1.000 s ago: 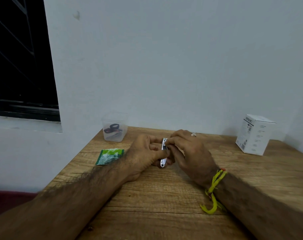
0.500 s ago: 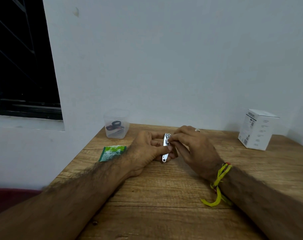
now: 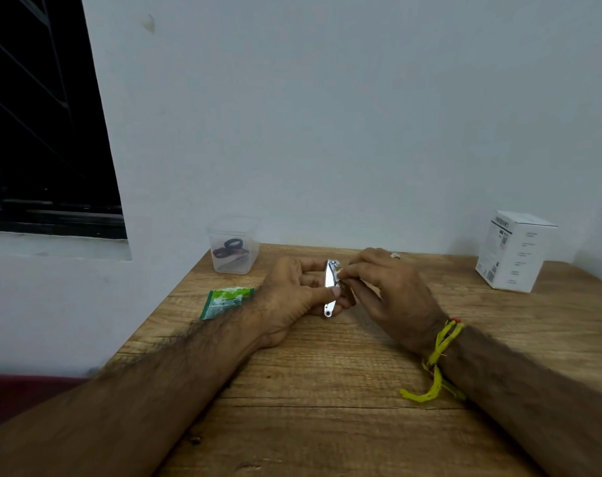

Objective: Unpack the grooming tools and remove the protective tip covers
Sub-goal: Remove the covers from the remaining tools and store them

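Both hands meet over the middle of the wooden table (image 3: 327, 425) in the head view, my only camera. Left hand (image 3: 292, 287) is curled round a shiny metal nail clipper (image 3: 330, 287), thumb pressed across its body near the middle, fingers behind it. Right hand (image 3: 389, 287) pinches at the clipper's far end, fingertips closed on something small and pale there, probably the tip cover, too small to be sure. Clipper's long axis runs roughly 12 to 6, pivot hole at the 6 end nearest me, jaws at the 12 end. So the cover sits at 12 from the left grip, and the right hand reaches it from 3; I judge the pull should go along that axis, away from me. Clear plastic tub (image 3: 234, 246) with dark scissors-like tools inside stands at 10 from the hands, near the wall. Green sachet (image 3: 224, 301) lies flat at 9, just beside the left wrist. White box (image 3: 513, 253) at 3, well apart. Yellow thread band (image 3: 437, 359) on the right wrist.
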Motion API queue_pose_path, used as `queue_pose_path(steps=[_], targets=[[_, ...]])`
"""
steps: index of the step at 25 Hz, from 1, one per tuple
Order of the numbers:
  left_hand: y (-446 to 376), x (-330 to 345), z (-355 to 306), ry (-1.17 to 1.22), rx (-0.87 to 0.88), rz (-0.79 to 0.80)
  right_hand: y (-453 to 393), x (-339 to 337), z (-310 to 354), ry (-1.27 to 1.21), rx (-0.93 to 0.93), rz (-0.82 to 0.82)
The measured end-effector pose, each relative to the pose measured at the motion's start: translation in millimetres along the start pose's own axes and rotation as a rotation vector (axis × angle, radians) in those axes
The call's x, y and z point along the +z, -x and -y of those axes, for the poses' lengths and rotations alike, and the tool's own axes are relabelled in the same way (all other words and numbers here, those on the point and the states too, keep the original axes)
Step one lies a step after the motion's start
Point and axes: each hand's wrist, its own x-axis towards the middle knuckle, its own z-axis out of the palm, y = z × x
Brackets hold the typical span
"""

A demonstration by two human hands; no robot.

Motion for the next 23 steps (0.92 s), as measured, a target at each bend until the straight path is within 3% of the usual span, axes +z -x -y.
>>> queue_pose_path(steps=[23], targets=[[-0.1,3.6,-0.6,-0.018,-0.044,-0.026,7.1,0.6,-0.7,-0.008,0.025,0.031]])
